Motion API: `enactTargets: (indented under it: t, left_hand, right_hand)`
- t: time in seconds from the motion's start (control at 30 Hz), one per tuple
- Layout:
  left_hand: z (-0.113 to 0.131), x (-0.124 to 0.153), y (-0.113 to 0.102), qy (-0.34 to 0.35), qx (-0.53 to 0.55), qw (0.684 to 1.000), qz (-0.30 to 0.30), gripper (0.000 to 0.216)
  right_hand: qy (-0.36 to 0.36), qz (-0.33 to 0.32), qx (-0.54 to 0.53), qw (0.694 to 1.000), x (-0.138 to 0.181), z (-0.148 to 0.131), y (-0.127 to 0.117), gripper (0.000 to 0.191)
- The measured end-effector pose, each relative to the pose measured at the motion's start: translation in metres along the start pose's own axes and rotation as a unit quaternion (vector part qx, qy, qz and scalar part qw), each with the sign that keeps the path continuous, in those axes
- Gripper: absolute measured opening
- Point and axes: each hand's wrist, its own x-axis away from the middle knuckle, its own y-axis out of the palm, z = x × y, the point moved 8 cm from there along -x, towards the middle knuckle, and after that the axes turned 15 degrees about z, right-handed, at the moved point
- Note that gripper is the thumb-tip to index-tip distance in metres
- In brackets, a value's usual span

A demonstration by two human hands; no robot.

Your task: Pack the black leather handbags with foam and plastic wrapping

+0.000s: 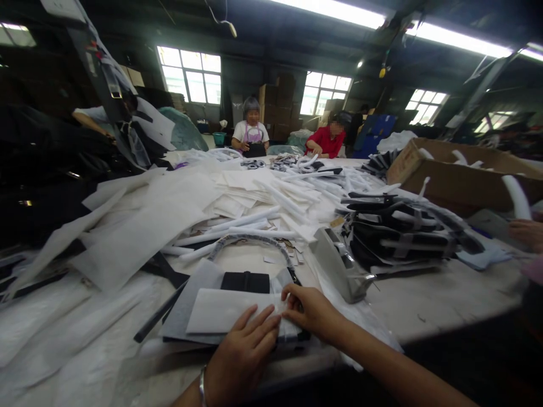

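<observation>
A black handbag [232,282] lies in front of me on the table, partly covered by grey and white sheets. Its wrapped handle [250,238] arches away from me. Across its front rests a white packing sheet [220,311], and my left hand [250,349] presses on it with outstretched fingers. At the sheet's right end, my right hand [313,312] has its thumb and fingers pinched together; what is between them, if anything, is too small to make out. A grey tape dispenser [341,268] stands just beyond my right hand.
White sheets [148,220] are heaped to the left, with white foam tubes [237,225] behind the bag. Wrapped black bags [399,234] are stacked right, before a cardboard box [458,186]. Two people sit across the table; another person's hand [526,232] holds a white tube.
</observation>
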Motion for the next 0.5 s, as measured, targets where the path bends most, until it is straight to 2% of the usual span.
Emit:
enactTargets:
  t: [0.1, 0.2, 0.27, 0.5]
  left_hand:
    - [-0.003, 0.001, 0.002, -0.026, 0.019, 0.999, -0.02, 0.045]
    - [-0.005, 0.005, 0.006, -0.049, 0.022, 0.998, -0.04, 0.061]
    - [-0.005, 0.007, 0.008, -0.048, 0.015, 0.998, -0.048, 0.068]
    - [-0.003, 0.011, 0.013, -0.019, -0.004, 0.996, -0.082, 0.073]
  right_hand:
    - [0.001, -0.003, 0.0, 1.0, -0.002, 0.001, 0.001, 0.02]
    - [0.003, -0.009, -0.004, 1.0, -0.004, 0.002, 0.002, 0.02]
    - [0.003, -0.011, -0.005, 1.0, -0.005, 0.003, 0.002, 0.019]
    - [-0.004, -0.008, -0.013, 1.0, -0.006, 0.008, 0.004, 0.016]
